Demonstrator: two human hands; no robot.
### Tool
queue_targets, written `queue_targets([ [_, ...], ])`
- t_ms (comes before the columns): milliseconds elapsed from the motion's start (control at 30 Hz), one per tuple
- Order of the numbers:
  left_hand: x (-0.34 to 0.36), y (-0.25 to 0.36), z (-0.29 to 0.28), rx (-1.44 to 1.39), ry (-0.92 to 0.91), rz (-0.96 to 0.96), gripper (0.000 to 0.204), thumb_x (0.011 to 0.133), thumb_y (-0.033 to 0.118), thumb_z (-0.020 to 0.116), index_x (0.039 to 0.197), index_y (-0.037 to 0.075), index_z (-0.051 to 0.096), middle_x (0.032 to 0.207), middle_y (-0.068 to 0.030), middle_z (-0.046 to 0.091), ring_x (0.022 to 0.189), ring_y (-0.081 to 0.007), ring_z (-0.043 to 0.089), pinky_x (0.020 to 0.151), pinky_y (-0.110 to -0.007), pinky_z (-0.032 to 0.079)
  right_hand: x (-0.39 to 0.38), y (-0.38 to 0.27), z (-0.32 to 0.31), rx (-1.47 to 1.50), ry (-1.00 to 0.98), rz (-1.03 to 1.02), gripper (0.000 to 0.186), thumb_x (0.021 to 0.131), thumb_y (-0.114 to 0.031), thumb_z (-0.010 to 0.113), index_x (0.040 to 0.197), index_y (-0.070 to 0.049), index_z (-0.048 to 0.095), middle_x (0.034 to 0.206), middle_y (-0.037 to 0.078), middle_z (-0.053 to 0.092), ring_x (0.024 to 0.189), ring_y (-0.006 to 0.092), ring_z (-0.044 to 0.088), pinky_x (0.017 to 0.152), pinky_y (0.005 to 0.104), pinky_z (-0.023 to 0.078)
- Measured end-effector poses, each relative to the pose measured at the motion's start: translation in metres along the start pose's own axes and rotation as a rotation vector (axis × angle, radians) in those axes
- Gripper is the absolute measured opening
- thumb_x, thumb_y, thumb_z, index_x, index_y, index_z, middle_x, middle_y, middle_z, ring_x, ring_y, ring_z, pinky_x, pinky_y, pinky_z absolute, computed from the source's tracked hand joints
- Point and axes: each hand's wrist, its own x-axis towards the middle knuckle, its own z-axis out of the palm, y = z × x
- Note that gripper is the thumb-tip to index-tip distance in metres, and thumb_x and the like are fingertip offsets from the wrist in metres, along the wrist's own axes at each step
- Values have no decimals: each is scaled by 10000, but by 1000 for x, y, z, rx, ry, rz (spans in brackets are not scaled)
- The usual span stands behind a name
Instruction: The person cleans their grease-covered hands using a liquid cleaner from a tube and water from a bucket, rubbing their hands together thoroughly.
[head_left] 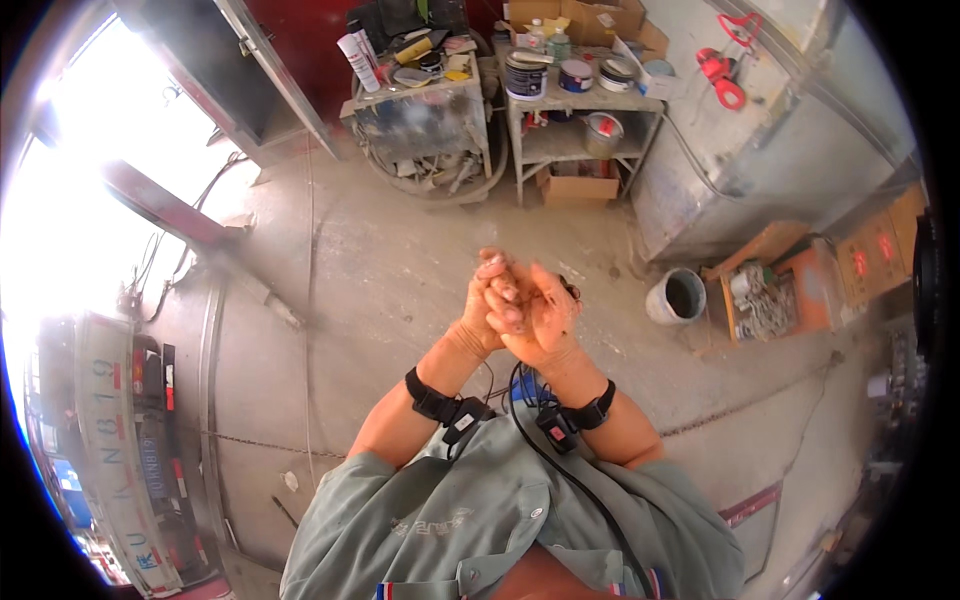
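Both hands meet in front of my chest, above the concrete floor. My left hand (483, 305) has its fingers curled and pressed against the other hand. The palm of my right hand (545, 318) is turned partly up, its fingers bent in toward the left hand. Dark smudges mark the skin of both. A small dark thing (571, 290) shows at the outer edge of the right hand; its kind is unclear. Whatever lies between the palms is hidden. Black straps with small boxes (462, 425) circle both wrists, and a black cable (585, 470) runs down over my shirt.
Ahead stand a cluttered cart (425, 120) and a metal shelf (570, 103) bearing cans. A grey cabinet (700, 150) is at the right, with a bucket (676, 297) and a box of metal parts (765, 305) beside it. A vehicle's end (115, 450) stands left, near a red post (165, 205).
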Motion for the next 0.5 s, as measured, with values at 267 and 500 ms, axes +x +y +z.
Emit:
queue_targets([
  [267, 104, 57, 7, 256, 464, -62, 296, 921, 312, 556, 753, 71, 589, 685, -80, 605, 536, -191, 561, 506, -301, 473, 100, -36, -54, -639, 187, -222, 192, 996, -128, 418, 1156, -30, 458, 543, -26, 382, 343, 67, 300, 315, 222, 277],
  [500, 187, 123, -15, 511, 469, 62, 315, 986, 243, 527, 695, 130, 571, 668, -56, 593, 638, -201, 569, 620, -355, 478, 208, -76, -124, -1433, 242, -867, 299, 861, -173, 526, 1054, 55, 535, 959, 137, 612, 842, 220, 590, 778, 333, 470],
])
